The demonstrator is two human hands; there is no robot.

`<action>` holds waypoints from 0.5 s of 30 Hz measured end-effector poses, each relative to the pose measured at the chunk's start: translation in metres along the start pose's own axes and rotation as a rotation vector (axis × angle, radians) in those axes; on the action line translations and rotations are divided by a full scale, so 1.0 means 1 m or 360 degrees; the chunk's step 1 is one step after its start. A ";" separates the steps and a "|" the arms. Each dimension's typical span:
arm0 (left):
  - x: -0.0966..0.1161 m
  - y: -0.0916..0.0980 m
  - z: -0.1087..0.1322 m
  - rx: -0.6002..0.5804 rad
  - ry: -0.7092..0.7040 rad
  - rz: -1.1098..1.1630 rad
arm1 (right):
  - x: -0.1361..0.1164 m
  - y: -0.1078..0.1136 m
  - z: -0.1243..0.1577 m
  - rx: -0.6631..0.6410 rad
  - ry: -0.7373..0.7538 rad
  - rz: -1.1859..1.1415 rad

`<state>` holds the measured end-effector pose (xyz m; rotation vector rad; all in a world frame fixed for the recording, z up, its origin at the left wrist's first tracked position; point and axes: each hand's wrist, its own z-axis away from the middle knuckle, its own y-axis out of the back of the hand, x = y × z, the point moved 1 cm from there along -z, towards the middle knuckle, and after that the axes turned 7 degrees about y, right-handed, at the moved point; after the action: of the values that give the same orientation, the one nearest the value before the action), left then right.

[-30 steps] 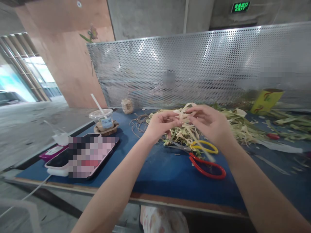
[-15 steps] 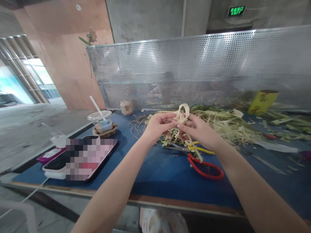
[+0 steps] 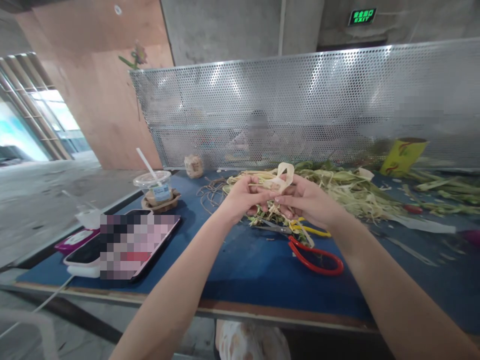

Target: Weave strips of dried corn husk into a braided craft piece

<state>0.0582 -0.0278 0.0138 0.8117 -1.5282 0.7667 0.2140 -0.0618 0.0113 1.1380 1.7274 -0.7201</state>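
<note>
Together, left hand [image 3: 242, 200] and right hand [image 3: 310, 201] pinch a pale strip [image 3: 278, 185]; a cup [image 3: 159, 192] holds a straw [image 3: 145, 162]

right hand [image 3: 310, 201] | moved inward | closer to left hand [image 3: 242, 199]

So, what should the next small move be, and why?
I'd probably have the left hand pinch the strip firmly while the right hand gently draws its loop smaller. Both hands are at the strip, close together, and the loop stands open above the fingertips, so it looks easy to adjust without letting go.
</note>
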 end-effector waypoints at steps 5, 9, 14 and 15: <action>-0.002 0.003 -0.001 -0.0035 0.0021 0.0035 | 0.004 0.008 -0.003 0.0099 0.0071 -0.0132; -0.003 0.002 0.000 -0.0019 0.0008 0.0003 | 0.006 0.013 -0.004 0.0210 0.0070 -0.0163; -0.001 0.001 0.001 -0.0002 -0.0002 -0.0070 | 0.008 0.007 -0.004 0.0050 -0.0099 -0.0236; -0.001 0.000 0.001 -0.0006 0.0002 -0.0091 | 0.008 0.007 -0.004 0.0060 -0.0121 -0.0241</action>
<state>0.0575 -0.0282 0.0127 0.8483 -1.4983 0.7222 0.2178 -0.0527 0.0053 1.0000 1.7554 -0.8804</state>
